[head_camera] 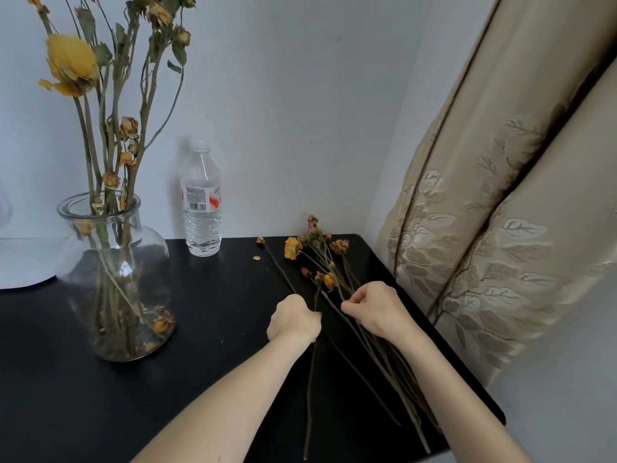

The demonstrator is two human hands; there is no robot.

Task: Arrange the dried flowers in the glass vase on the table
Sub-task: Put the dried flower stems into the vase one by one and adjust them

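One glass vase (113, 279) was set at the left of the black table (217, 329), with several dried stems already stood in it. A loose bundle of dried flowers (320, 262), too tangled to be counted exactly, was laid at the table's right side. Two hands were shown: the left hand (293, 319) was curled over one stem, and the right hand (374, 309) was pinched on stems of the bundle. One plastic water bottle (202, 202) was stood behind; its red-and-white label carried a barcode, but its writing could not be read.
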